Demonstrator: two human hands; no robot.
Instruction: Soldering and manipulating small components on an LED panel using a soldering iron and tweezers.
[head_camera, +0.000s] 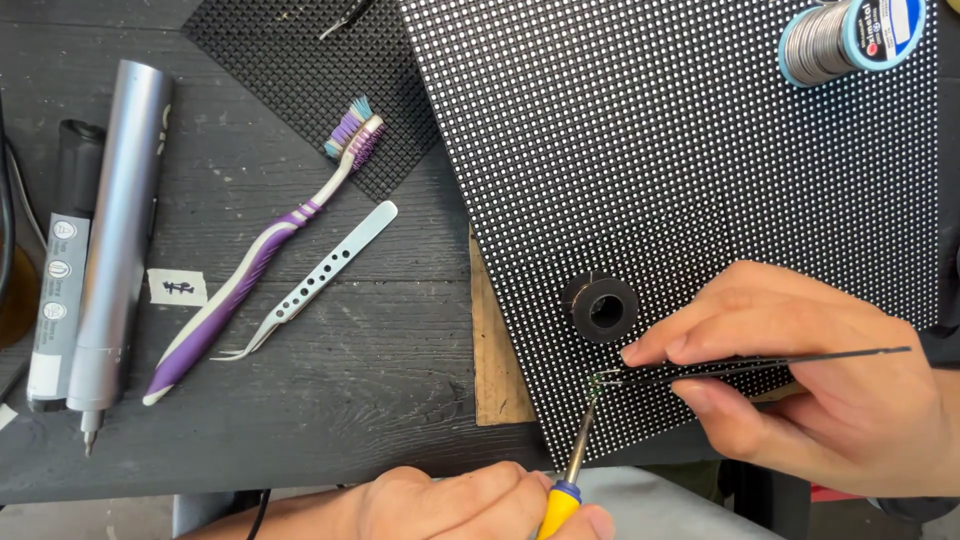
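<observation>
1. My left hand (470, 505) is wrapped tight round the yellow handle of a soldering iron (572, 470), whose tip sits on the lower corner of the dotted panel (700, 180).
2. My right hand (800, 370) pinches a pair of black tweezers (760, 362) closed; their points meet the iron's tip at the same spot, on something tiny and greenish that I cannot make out clearly.
3. I judge the work to be mid-step: both tools are on one point of the panel, and nothing shows the joint finished. Whether other spots are already done I cannot tell from here.
4. The panel is black, covered in an even grid of small white dots, lying tilted across the dark table (380, 370) and overhanging its near edge. A black ring (601, 309) rests on it just above the working spot.
5. A spool of solder wire (850, 35) sits at the panel's far corner.
6. Lying unused to the left: a purple toothbrush (260, 265), silver tweezers (315, 280), a silver electric screwdriver (115, 230) and a marker (62, 270).
</observation>
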